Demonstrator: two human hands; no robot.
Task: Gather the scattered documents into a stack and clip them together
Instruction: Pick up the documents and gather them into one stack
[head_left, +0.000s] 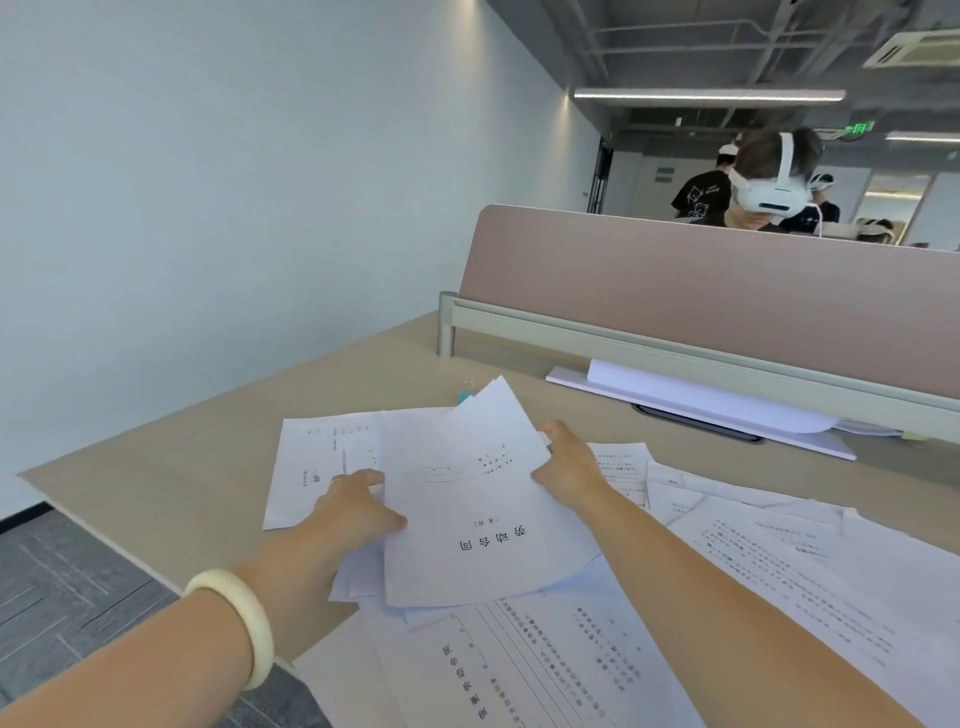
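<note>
At desk centre, left hand (358, 506) and right hand (569, 465) pinch the title sheet (483, 519) edges; loose sheets (779, 561) lie toward 4 o'clock, right hand nearer.

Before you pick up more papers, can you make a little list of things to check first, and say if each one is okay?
1. Left hand grips the held sheets at their left edge: ok.
2. Right hand grips their right edge: ok.
3. Held sheets lined up evenly: not ok, one corner pokes out at the top.
4. All papers gathered: not ok, the left sheet, the near sheets and the right sheets lie loose on the desk.
5. Clip ready: cannot tell, only a small teal thing peeks out behind the papers.
</note>
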